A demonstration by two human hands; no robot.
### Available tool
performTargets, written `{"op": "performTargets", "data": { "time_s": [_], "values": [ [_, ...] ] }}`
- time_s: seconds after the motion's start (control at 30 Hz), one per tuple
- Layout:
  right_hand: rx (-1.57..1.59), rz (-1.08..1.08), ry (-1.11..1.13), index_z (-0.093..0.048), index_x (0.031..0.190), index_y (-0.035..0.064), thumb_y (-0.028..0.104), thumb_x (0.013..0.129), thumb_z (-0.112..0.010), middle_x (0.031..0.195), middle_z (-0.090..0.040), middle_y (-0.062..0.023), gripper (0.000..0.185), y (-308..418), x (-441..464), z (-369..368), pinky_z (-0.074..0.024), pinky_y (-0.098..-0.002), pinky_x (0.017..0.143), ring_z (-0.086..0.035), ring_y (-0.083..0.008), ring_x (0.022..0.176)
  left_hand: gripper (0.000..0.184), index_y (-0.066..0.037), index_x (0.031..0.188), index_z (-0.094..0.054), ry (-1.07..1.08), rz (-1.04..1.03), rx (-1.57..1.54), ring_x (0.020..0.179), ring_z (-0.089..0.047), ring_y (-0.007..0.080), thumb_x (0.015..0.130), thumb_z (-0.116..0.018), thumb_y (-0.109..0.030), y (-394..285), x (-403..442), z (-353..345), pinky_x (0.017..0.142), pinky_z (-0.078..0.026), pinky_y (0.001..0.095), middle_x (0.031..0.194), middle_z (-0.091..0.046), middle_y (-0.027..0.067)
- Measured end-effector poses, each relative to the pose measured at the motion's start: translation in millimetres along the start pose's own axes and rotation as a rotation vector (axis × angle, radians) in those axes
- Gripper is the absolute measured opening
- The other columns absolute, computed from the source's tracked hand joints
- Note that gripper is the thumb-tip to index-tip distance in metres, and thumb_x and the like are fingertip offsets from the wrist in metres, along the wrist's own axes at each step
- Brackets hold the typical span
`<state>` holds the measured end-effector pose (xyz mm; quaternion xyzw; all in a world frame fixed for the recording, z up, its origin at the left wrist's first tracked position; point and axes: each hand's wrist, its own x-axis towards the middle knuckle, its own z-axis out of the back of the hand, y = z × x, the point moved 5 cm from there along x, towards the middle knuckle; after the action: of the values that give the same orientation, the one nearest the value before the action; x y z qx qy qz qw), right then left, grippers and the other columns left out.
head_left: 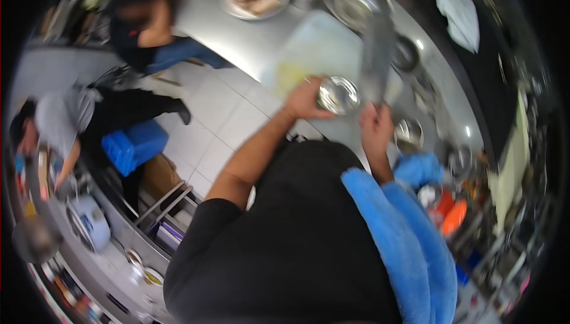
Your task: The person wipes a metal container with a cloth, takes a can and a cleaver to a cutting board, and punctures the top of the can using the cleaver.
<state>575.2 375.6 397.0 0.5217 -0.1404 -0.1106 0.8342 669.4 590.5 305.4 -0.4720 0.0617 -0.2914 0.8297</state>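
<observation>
My left hand [306, 99] grips a small shiny metal bowl [339, 95] by its side, at the near edge of a white cutting board [323, 42]. A yellowish patch [292, 76] shows on the board beside that hand. In my right hand [377, 129] is the handle of a cleaver [378, 57]. Its broad blade points away from me over the right part of the board and is blurred. The two hands are apart, with the metal bowl left of the cleaver.
Beyond the board are a plate [236, 13] of pale food pieces and a large metal bowl [389, 6]. Another small metal bowl [409, 134] sits right of my right hand. Two people [142, 21] work at the left, near a blue crate [136, 144].
</observation>
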Motion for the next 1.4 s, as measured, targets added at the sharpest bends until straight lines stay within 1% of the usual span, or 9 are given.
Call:
{"op": "performTargets", "data": {
  "time_s": [0.07, 0.17, 0.27, 0.47, 0.67, 0.77, 0.87, 1.1, 1.4],
  "values": [
    [-0.072, 0.031, 0.028, -0.056, 0.1, 0.002, 0.02, 0.107, -0.063, 0.075, -0.067, -0.0147, 0.021, 17, 2, 1, -0.0501, -0.0402, 0.058, -0.069, -0.0289, 0.063, 0.115, 0.002, 0.146, -0.051, -0.049, -0.009, 0.125, 0.127, -0.06, 0.0425, 0.062, -0.093, -0.064, -11, -2, 4, 0.109, -0.049, 0.0485, 0.136, -0.063, 0.0242],
    [-0.291, 0.132, 0.021, -0.057, 0.1, 0.003, 0.02, 0.106, -0.063, 0.078, -0.069, -0.0186, 0.019, 31, 1, 1, -0.0505, -0.045, 0.059, -0.069, -0.0387, 0.067, 0.116, 0.005, 0.143, -0.05, -0.062, -0.059, 0.169, 0.121, -0.063, 0.0427, 0.061, -0.096, -0.061, -21, -2, 8, 0.105, -0.051, 0.0493, 0.13, -0.065, 0.0241],
    [-0.307, 0.156, -0.002, -0.058, 0.102, 0.0036, 0.019, 0.106, -0.063, 0.08, -0.07, -0.0192, 0.017, 40, 2, 1, -0.0506, -0.0483, 0.06, -0.069, -0.041, 0.069, 0.116, 0.001, 0.147, -0.049, -0.006, 0.042, 0.153, 0.128, -0.059, 0.0416, 0.062, -0.094, -0.064, -24, -3, 9, 0.112, -0.047, 0.0488, 0.138, -0.062, 0.0223],
    [-0.336, 0.178, -0.016, -0.059, 0.109, 0.0025, 0.019, 0.106, -0.062, 0.082, -0.071, -0.0202, 0.017, 47, 2, 1, -0.0514, -0.0492, 0.061, -0.07, -0.0422, 0.072, 0.117, 0.001, 0.151, -0.042, -0.094, 0.071, 0.048, 0.136, -0.054, 0.0407, 0.064, -0.098, -0.052, -44, -13, 10, 0.117, -0.043, 0.0492, 0.146, -0.056, 0.0221],
    [-0.409, 0.168, 0.032, -0.06, 0.115, 0.0007, 0.017, 0.106, -0.063, 0.085, -0.073, -0.0207, 0.019, 49, 7, -1, -0.054, -0.0487, 0.063, -0.071, -0.0423, 0.075, 0.106, 0.0, 0.15, -0.042, -0.147, 0.21, 0.06, 0.134, -0.056, 0.0399, 0.067, -0.099, -0.036, -52, -17, 3, 0.111, -0.048, 0.049, 0.142, -0.06, 0.0212],
    [-0.343, 0.223, -0.047, -0.06, 0.115, 0.0002, 0.017, 0.105, -0.063, 0.086, -0.073, -0.0205, 0.019, 68, 10, 5, -0.0557, -0.0484, 0.065, -0.072, -0.0425, 0.076, 0.101, -0.001, 0.147, -0.045, -0.182, 0.154, 0.058, 0.13, -0.059, 0.0402, 0.068, -0.099, -0.032, -52, -18, 3, 0.107, -0.051, 0.049, 0.139, -0.062, 0.0206],
    [-0.277, 0.213, -0.054, -0.06, 0.114, -0.0002, 0.017, 0.105, -0.063, 0.088, -0.074, -0.0206, 0.02, 77, 10, 8, -0.0567, -0.0486, 0.066, -0.072, -0.0427, 0.077, 0.098, -0.002, 0.145, -0.047, -0.2, 0.142, 0.065, 0.128, -0.061, 0.0397, 0.067, -0.099, -0.032, -51, -18, 4, 0.106, -0.052, 0.0485, 0.137, -0.064, 0.02],
    [-0.486, 0.253, 0.019, -0.062, 0.115, 0.0002, 0.015, 0.105, -0.063, 0.088, -0.074, -0.0204, 0.018, 41, 5, -6, -0.0566, -0.047, 0.065, -0.073, -0.0409, 0.075, 0.097, -0.001, 0.144, -0.048, -0.206, 0.141, 0.063, 0.126, -0.063, 0.0376, 0.067, -0.099, -0.033, -50, -18, 5, 0.104, -0.053, 0.0467, 0.135, -0.066, 0.0182],
    [-0.413, 0.28, -0.064, -0.063, 0.115, 0.0009, 0.016, 0.104, -0.064, 0.085, -0.073, -0.0194, 0.019, 72, 5, 3, -0.0553, -0.047, 0.063, -0.072, -0.0398, 0.073, 0.098, -0.001, 0.141, -0.05, -0.242, 0.093, 0.107, 0.123, -0.063, 0.038, 0.062, -0.1, -0.031, -44, -18, 1, 0.102, -0.053, 0.0473, 0.132, -0.065, 0.0167]
  ]
}}
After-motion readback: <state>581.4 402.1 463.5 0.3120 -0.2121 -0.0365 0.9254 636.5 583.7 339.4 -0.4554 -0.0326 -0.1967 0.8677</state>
